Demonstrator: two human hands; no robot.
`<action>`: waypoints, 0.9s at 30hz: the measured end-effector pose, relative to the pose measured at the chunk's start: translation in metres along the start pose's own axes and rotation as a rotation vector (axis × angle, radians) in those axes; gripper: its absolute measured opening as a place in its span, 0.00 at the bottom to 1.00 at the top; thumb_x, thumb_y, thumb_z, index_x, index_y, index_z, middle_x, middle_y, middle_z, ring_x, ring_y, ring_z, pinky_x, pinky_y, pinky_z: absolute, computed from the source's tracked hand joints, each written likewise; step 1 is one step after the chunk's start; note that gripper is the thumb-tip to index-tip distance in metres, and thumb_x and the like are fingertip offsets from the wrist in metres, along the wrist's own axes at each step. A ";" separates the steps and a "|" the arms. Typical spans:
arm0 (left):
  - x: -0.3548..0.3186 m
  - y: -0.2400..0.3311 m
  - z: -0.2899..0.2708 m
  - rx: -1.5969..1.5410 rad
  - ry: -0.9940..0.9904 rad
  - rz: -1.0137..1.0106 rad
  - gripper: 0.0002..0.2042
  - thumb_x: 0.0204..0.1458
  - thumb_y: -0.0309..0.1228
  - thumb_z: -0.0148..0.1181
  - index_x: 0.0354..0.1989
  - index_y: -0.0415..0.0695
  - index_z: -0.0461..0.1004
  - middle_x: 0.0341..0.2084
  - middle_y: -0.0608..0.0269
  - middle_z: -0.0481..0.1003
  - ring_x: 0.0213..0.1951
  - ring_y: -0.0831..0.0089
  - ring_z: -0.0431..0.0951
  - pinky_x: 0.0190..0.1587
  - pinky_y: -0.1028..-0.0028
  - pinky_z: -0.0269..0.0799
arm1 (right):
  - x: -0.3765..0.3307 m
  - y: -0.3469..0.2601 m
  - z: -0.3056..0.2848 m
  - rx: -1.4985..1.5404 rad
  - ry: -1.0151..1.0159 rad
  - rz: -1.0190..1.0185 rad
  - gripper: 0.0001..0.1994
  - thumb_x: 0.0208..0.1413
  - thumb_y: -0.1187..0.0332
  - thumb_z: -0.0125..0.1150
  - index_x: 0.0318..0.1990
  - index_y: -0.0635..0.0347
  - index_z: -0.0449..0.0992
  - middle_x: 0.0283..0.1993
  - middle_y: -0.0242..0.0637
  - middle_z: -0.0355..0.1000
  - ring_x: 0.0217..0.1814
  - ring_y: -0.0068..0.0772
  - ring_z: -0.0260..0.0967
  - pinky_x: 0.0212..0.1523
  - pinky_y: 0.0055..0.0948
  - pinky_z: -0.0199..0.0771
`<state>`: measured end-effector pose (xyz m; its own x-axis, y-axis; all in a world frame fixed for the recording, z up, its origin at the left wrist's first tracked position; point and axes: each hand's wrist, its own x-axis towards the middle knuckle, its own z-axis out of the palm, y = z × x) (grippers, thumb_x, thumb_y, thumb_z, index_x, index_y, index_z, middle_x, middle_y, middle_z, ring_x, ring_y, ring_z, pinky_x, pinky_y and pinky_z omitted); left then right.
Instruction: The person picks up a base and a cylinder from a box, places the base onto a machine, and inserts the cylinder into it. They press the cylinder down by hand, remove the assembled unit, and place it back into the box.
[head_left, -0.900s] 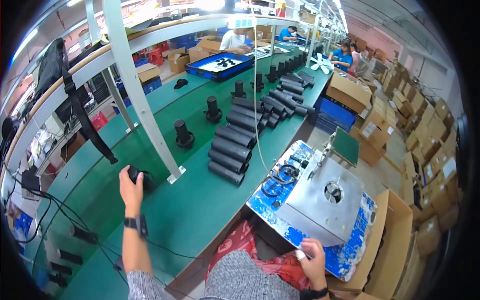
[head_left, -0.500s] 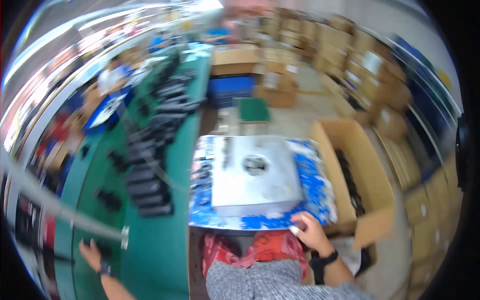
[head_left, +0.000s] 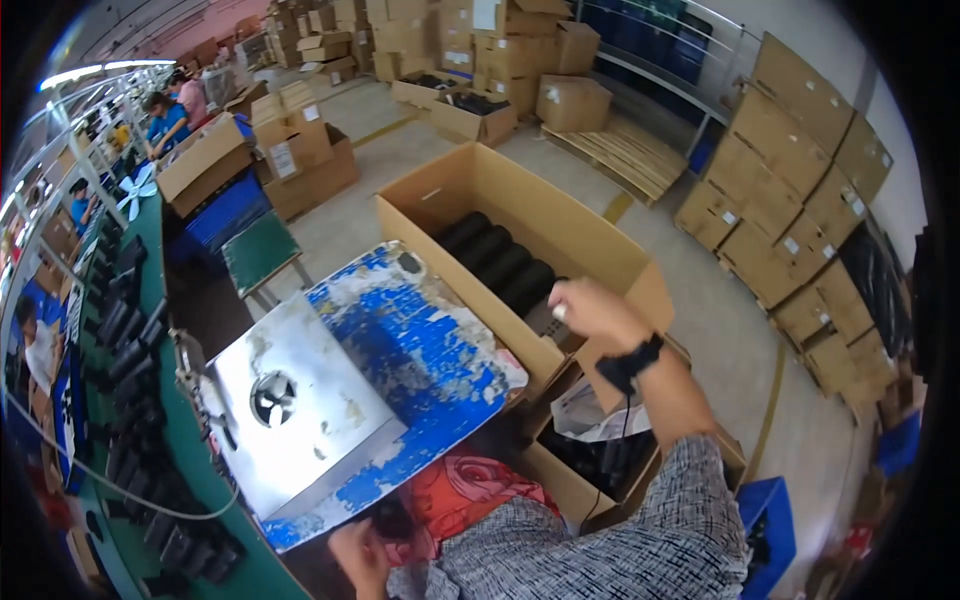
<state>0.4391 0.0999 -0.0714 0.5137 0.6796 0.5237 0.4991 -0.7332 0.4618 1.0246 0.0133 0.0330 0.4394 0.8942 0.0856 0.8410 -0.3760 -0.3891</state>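
Tubes (head_left: 500, 262), black, lay in open carton (head_left: 610, 245). Right hand (head_left: 598, 315) was at carton's near end, fingers (head_left: 567, 292) curled; left hand (head_left: 358, 555) low beside dark part (head_left: 392, 518). Could not tell whether either grasped anything. Dangling wrist cable (head_left: 625, 418) might have caught on carton edge, jerking arm.

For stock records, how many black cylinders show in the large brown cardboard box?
At least 4: black cylinders in a row along the near wall of the cardboard box; more may be hidden.
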 end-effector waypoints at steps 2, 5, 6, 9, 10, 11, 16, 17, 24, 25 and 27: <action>0.039 0.008 0.054 -0.156 -0.233 0.172 0.17 0.54 0.25 0.67 0.53 0.45 0.80 0.40 0.54 0.78 0.43 0.52 0.76 0.48 0.56 0.70 | 0.038 0.032 -0.035 -0.200 -0.082 0.109 0.08 0.49 0.74 0.65 0.38 0.60 0.85 0.41 0.53 0.82 0.46 0.60 0.81 0.44 0.52 0.80; 0.102 0.039 0.119 -0.194 -0.416 0.283 0.20 0.52 0.30 0.72 0.55 0.48 0.80 0.41 0.57 0.78 0.43 0.55 0.76 0.47 0.56 0.70 | 0.099 0.077 -0.031 -0.324 -0.184 0.241 0.10 0.48 0.75 0.64 0.38 0.61 0.87 0.43 0.55 0.83 0.47 0.60 0.82 0.46 0.52 0.81; 0.116 0.048 0.140 -0.190 -0.547 0.366 0.20 0.53 0.30 0.72 0.56 0.50 0.80 0.41 0.59 0.77 0.44 0.55 0.75 0.47 0.57 0.69 | 0.113 0.104 -0.014 -0.361 -0.227 0.314 0.10 0.49 0.75 0.63 0.38 0.61 0.88 0.44 0.55 0.83 0.48 0.61 0.82 0.47 0.51 0.82; 0.144 0.067 0.198 -0.135 -0.629 0.440 0.23 0.51 0.35 0.74 0.58 0.54 0.81 0.39 0.62 0.75 0.42 0.57 0.75 0.47 0.57 0.68 | 0.138 0.191 0.074 -0.364 -0.261 0.515 0.13 0.58 0.69 0.61 0.46 0.64 0.85 0.52 0.56 0.82 0.57 0.60 0.80 0.56 0.51 0.79; 0.154 0.067 0.211 -0.092 -0.659 0.474 0.25 0.50 0.38 0.74 0.59 0.56 0.81 0.37 0.63 0.74 0.41 0.58 0.74 0.47 0.57 0.68 | 0.139 0.203 0.099 -0.403 -0.230 0.502 0.13 0.58 0.69 0.60 0.47 0.65 0.85 0.53 0.55 0.82 0.59 0.59 0.79 0.58 0.51 0.79; 0.160 0.065 0.218 -0.086 -0.661 0.468 0.25 0.50 0.38 0.74 0.59 0.56 0.81 0.37 0.63 0.74 0.41 0.58 0.74 0.47 0.57 0.68 | 0.143 0.217 0.119 -0.342 -0.280 0.587 0.14 0.58 0.69 0.61 0.49 0.63 0.85 0.54 0.54 0.82 0.60 0.59 0.79 0.59 0.51 0.79; 0.168 0.062 0.219 -0.109 -0.705 0.465 0.27 0.48 0.40 0.76 0.60 0.62 0.81 0.33 0.68 0.69 0.39 0.63 0.72 0.45 0.59 0.65 | 0.137 0.292 0.205 -0.360 0.022 0.908 0.16 0.63 0.68 0.60 0.56 0.56 0.84 0.61 0.50 0.79 0.61 0.57 0.78 0.58 0.51 0.81; 0.171 0.063 0.218 -0.099 -0.741 0.456 0.28 0.47 0.40 0.76 0.60 0.63 0.81 0.32 0.69 0.69 0.38 0.65 0.72 0.44 0.60 0.65 | 0.132 0.310 0.218 -0.369 0.002 0.911 0.16 0.63 0.68 0.60 0.56 0.56 0.84 0.61 0.50 0.79 0.61 0.57 0.78 0.58 0.51 0.81; 0.170 0.056 0.229 -0.112 -0.793 0.436 0.29 0.43 0.40 0.78 0.59 0.66 0.82 0.29 0.72 0.67 0.36 0.69 0.71 0.42 0.61 0.63 | 0.097 0.364 0.270 -0.547 -0.105 0.967 0.15 0.69 0.65 0.52 0.53 0.56 0.84 0.68 0.43 0.70 0.60 0.49 0.76 0.53 0.50 0.83; 0.170 0.056 0.229 -0.108 -0.797 0.433 0.29 0.43 0.40 0.78 0.59 0.67 0.82 0.29 0.72 0.67 0.36 0.69 0.71 0.42 0.61 0.63 | 0.094 0.362 0.272 -0.541 -0.114 0.972 0.15 0.69 0.65 0.52 0.53 0.56 0.84 0.68 0.43 0.70 0.60 0.49 0.76 0.53 0.50 0.83; 0.171 0.057 0.231 -0.107 -0.812 0.433 0.29 0.43 0.40 0.78 0.59 0.67 0.82 0.29 0.72 0.67 0.35 0.69 0.70 0.42 0.61 0.63 | 0.084 0.359 0.274 -0.552 -0.128 0.861 0.14 0.68 0.65 0.53 0.53 0.56 0.83 0.66 0.44 0.71 0.61 0.49 0.76 0.52 0.49 0.83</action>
<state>0.7163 0.1804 -0.1206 0.9920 0.1244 0.0230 0.1027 -0.8980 0.4279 1.2766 0.0197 -0.3507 0.9517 0.2763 -0.1341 0.2995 -0.9316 0.2058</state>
